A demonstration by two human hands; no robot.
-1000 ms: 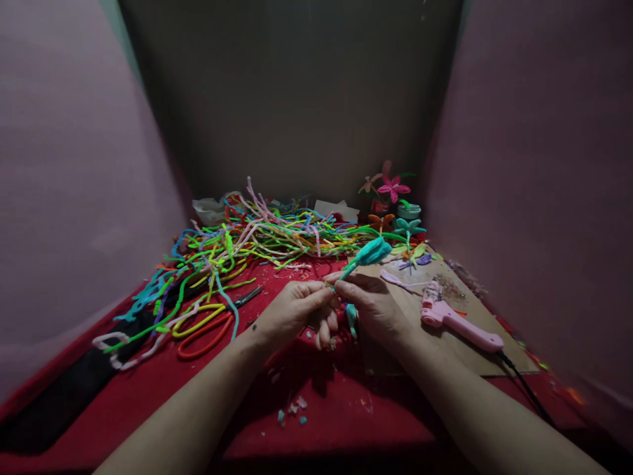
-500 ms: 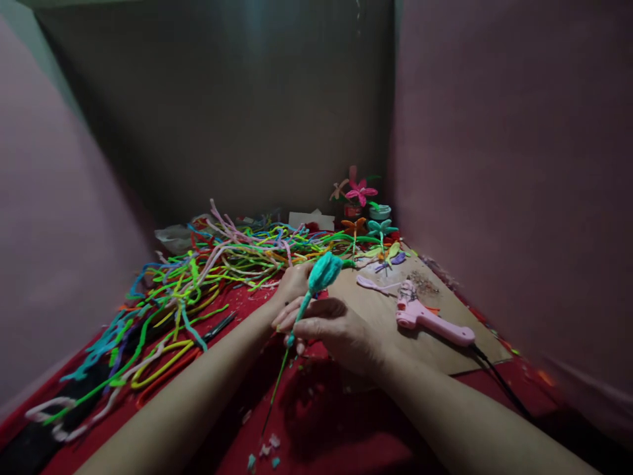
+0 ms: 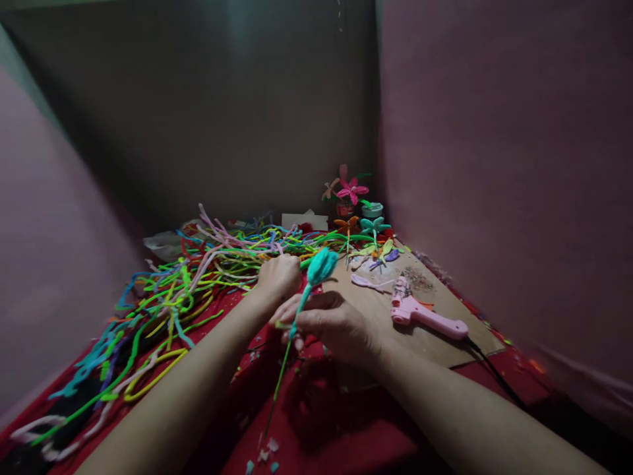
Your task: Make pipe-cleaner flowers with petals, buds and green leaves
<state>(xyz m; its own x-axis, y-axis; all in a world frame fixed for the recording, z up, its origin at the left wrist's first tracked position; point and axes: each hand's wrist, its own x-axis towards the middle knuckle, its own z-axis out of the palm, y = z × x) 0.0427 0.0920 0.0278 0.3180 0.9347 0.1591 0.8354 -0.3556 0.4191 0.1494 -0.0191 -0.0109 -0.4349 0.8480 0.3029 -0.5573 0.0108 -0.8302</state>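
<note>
A turquoise pipe-cleaner flower, shaped like a closed bud, leans slightly to the right above the red cloth. My right hand is closed round its turquoise-wrapped stem, and a thin green stem end runs down below the fingers. Just beyond, my left hand is a fist at the near edge of the loose pipe cleaners. Its fingers face away, so whatever it holds is hidden.
A pink glue gun rests on a brown board at right, its cord trailing toward me. Finished flowers stand at the back. Small scraps litter the red cloth. Walls rise on both sides.
My left hand has turned into a more closed fist and shifted slightly left and up. My right hand still holds the flower nearly in place. The whole view has shifted a little.
</note>
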